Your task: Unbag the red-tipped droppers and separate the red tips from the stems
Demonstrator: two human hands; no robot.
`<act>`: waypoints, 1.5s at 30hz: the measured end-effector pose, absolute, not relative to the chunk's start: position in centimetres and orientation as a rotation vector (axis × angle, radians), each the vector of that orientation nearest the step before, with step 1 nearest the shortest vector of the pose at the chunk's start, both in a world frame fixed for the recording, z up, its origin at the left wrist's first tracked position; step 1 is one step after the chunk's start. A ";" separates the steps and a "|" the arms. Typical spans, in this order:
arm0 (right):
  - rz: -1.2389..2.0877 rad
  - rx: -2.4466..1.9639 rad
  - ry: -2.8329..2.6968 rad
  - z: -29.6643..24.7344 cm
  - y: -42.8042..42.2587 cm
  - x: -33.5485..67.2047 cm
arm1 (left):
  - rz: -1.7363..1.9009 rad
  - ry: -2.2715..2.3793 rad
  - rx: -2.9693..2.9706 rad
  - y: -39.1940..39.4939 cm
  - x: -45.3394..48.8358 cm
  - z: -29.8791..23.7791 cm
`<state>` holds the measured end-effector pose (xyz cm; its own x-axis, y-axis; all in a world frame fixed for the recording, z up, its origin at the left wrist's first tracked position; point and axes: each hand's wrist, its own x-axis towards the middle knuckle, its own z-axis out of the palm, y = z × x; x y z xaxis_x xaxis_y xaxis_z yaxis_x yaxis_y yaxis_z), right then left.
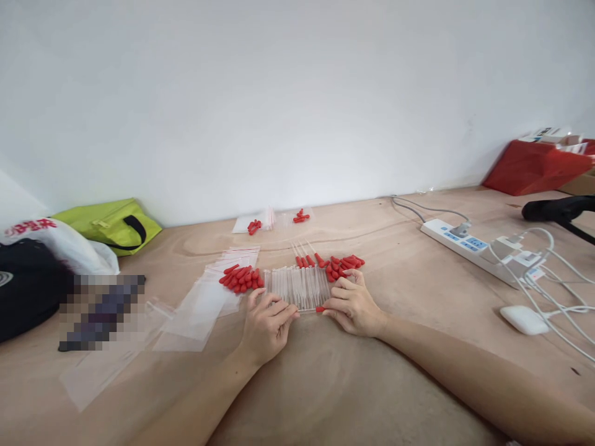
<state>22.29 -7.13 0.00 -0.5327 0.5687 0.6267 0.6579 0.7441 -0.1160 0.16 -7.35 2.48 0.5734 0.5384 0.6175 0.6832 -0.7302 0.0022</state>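
A row of clear thin tubes (301, 286) lies side by side on the wooden table (325, 384). My left hand (267, 322) rests at the row's left near end, fingers curled against the tubes. At the right near end, my right hand (352, 305) has its fingers bent and pinches a tube with a small red cap (320, 308) at its tip. Red caps lie in a pile (240, 278) left of the row and another pile (343, 265) right behind it. Clear zip bags (204, 303) are spread to the left.
Two small bags with red caps (279, 220) lie near the wall. A green bag (111, 224), a white plastic bag (60, 244) and a black bag (23, 285) sit at the left. A power strip (469, 244) with cables, a white charger (524, 319) and a red box (534, 164) are at the right.
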 end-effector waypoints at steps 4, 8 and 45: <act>-0.156 -0.910 -2.299 0.0 -7.2 22.3 | -0.900 -1.006 -2.573 -7.4 0.1 2.5; -0.124 -0.893 -2.306 0.2 -7.3 22.3 | -0.907 -0.997 -2.578 -7.3 0.1 2.4; -0.010 -1.270 -1.638 -0.2 -5.2 24.2 | -1.355 -1.352 -2.104 -3.6 -3.1 1.2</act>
